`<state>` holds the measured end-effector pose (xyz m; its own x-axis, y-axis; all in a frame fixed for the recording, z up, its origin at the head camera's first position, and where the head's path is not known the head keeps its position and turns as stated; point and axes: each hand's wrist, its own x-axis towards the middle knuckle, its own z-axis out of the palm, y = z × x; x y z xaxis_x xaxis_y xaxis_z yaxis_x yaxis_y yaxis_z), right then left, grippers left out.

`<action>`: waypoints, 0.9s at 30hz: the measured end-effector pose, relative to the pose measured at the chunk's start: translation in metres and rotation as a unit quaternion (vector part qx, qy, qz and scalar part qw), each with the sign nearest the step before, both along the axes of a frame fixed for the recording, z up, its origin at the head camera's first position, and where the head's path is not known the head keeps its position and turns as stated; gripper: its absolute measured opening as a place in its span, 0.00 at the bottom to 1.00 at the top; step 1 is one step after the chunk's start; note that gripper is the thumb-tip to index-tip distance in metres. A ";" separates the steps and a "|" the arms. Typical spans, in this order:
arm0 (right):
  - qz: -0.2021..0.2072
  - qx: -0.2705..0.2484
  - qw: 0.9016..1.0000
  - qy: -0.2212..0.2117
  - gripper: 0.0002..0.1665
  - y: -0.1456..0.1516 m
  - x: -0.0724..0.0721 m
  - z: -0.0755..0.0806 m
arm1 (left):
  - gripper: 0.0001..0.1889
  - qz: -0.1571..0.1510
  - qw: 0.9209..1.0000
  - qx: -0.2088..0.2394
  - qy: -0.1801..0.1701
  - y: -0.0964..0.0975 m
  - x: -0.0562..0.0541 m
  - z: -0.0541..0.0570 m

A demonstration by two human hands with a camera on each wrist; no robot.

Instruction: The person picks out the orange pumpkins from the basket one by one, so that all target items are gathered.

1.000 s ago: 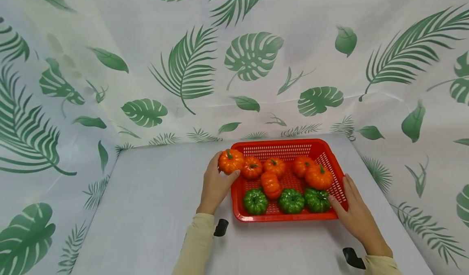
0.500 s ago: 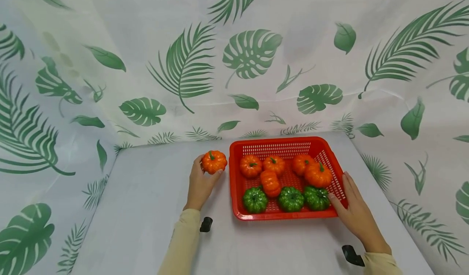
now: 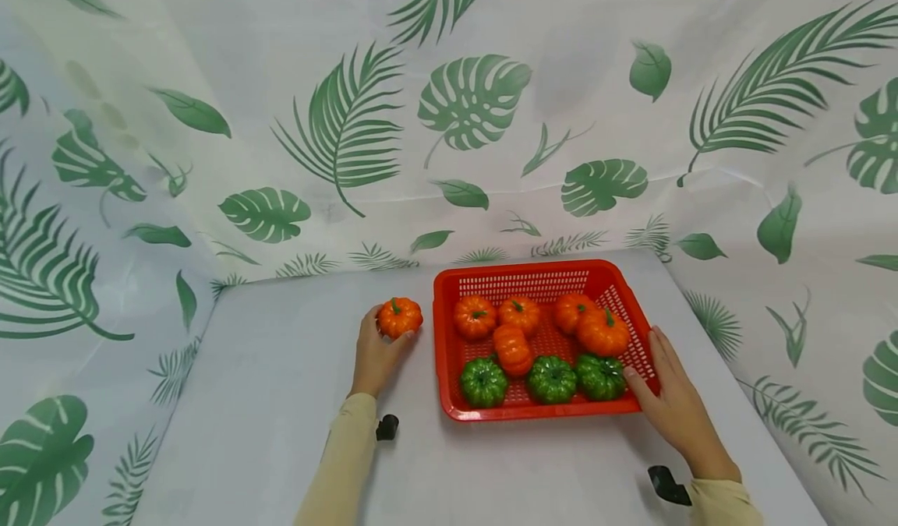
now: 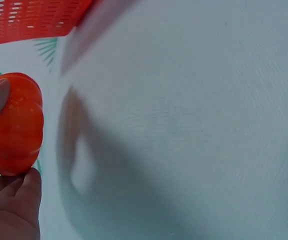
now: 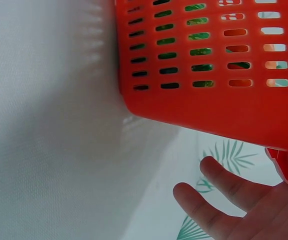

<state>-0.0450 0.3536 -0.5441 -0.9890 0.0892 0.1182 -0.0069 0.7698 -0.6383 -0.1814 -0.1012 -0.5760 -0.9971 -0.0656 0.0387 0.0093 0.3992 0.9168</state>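
My left hand (image 3: 372,362) grips a small orange pumpkin (image 3: 400,318) with a green stem, just left of a red plastic basket (image 3: 540,414). In the left wrist view, thumb and fingers hold the pumpkin (image 4: 19,127) from opposite sides, its shadow lying apart on the table. My right hand (image 3: 679,417) is at the basket's right end, thumb at the rim and fingers along the outside. The right wrist view has two of its fingers straight and spread below the basket wall (image 5: 209,112). Several orange pumpkins (image 3: 519,316) and three green pumpkins (image 3: 552,379) lie inside the basket.
The basket stands on a white-covered table (image 3: 266,401), towards its back right. A leaf-print curtain (image 3: 484,105) rises along the back and both sides. Dark wrist-camera pieces (image 3: 387,427) stick out beside both wrists.
My left hand has carried the orange pumpkin from over the basket's left rim leftward, then slightly down towards the table. My right hand has stayed at the basket's right end.
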 end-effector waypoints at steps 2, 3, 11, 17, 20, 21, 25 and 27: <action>0.000 0.000 1.000 0.001 0.49 -0.001 0.000 0.000 | 0.43 0.002 1.000 -0.004 -0.007 -0.001 -0.001 -0.004; 0.000 0.000 1.000 0.001 0.49 -0.001 0.000 0.000 | 0.43 0.003 1.000 -0.006 -0.011 -0.002 -0.001 -0.005; -0.002 -0.001 1.000 0.002 0.49 -0.001 0.000 0.000 | 0.42 -0.007 0.999 -0.017 -0.026 -0.003 -0.001 -0.014; -0.006 0.004 1.000 -0.001 0.49 -0.001 0.000 0.001 | 0.43 -0.016 0.999 -0.024 -0.028 -0.005 -0.001 -0.019; -0.007 0.001 1.000 -0.001 0.49 -0.001 -0.001 0.002 | 0.46 -0.022 0.999 -0.029 -0.036 -0.006 -0.003 -0.018; -0.006 0.000 1.000 -0.002 0.49 -0.001 0.000 0.002 | 0.47 -0.025 0.998 -0.033 -0.041 -0.007 -0.004 -0.018; -0.008 -0.003 1.000 -0.007 0.49 0.000 -0.001 0.002 | 0.55 -0.033 0.997 -0.039 -0.054 -0.005 -0.006 -0.011; -0.010 -0.002 1.000 -0.008 0.49 0.000 -0.001 0.002 | 0.58 -0.040 0.997 -0.038 -0.050 -0.003 -0.008 -0.005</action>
